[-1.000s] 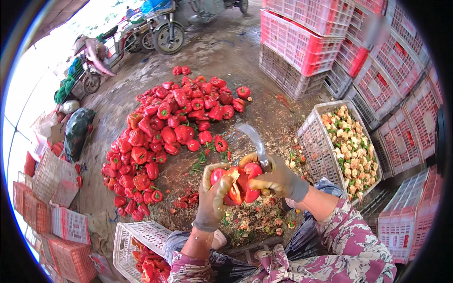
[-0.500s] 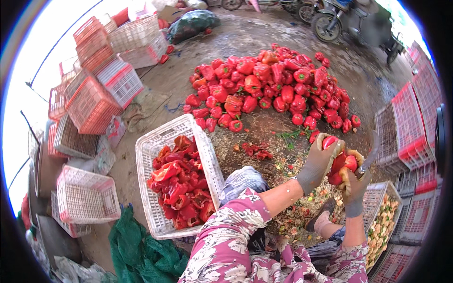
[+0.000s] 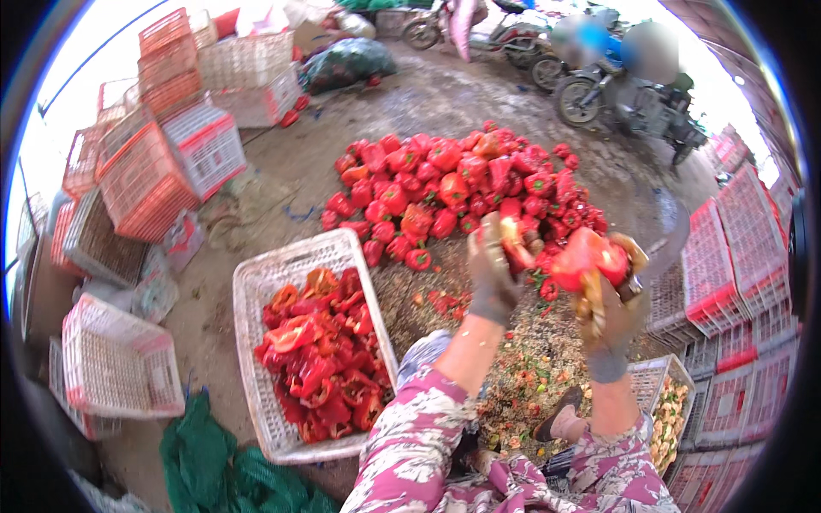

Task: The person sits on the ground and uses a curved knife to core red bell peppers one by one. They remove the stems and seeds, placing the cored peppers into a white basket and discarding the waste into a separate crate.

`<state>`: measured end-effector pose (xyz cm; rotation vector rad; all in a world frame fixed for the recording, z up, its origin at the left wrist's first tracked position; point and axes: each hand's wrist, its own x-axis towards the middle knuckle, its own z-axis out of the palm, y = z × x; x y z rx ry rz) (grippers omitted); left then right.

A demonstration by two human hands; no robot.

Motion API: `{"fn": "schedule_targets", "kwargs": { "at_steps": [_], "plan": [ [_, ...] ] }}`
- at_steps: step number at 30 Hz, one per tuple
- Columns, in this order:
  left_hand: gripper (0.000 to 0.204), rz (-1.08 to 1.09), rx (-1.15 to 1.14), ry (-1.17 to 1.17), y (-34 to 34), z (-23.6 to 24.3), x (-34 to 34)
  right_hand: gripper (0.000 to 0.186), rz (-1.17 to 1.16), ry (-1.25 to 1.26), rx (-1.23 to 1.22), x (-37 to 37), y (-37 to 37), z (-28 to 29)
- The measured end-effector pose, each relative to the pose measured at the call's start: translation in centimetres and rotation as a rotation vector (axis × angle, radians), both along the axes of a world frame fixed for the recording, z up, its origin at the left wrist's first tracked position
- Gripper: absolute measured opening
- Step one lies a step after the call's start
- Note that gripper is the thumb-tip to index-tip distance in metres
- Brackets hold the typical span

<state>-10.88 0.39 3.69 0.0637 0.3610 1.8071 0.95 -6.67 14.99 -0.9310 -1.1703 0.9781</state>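
The left hand (image 3: 494,278) now stands farther from the right hand (image 3: 609,315), the former pinching a pepper piece (image 3: 515,243), the latter clasping a bigger piece (image 3: 580,256), while the white crate (image 3: 293,251) lies leftward, nearer the left grip.

Produce-handling shed: pepper heap (image 3: 457,184), stacked crates (image 3: 742,244), parked motorbikes (image 3: 634,109).

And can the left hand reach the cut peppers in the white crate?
Probably yes: the white crate is open on top, near the left hand, and nothing covers the cut peppers. But that hand seems busy with a pepper piece.
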Motion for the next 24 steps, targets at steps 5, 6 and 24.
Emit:
{"fn": "schedule_targets", "kwargs": {
  "at_steps": [5,6,24],
  "plan": [
    [0.065,-0.048,0.234,0.104,-0.8,-1.9,-1.7,0.055,0.402,-0.181,0.072,-4.1,1.9,4.3],
    [0.072,-0.281,0.288,-0.205,-0.4,-0.9,-1.6,0.055,0.327,-0.210,0.093,-3.2,3.7,3.5],
    [0.052,-0.827,0.049,0.574,-3.8,-2.1,11.9,0.047,0.126,-1.153,-0.045,16.1,2.0,-7.0]
  ]
}}
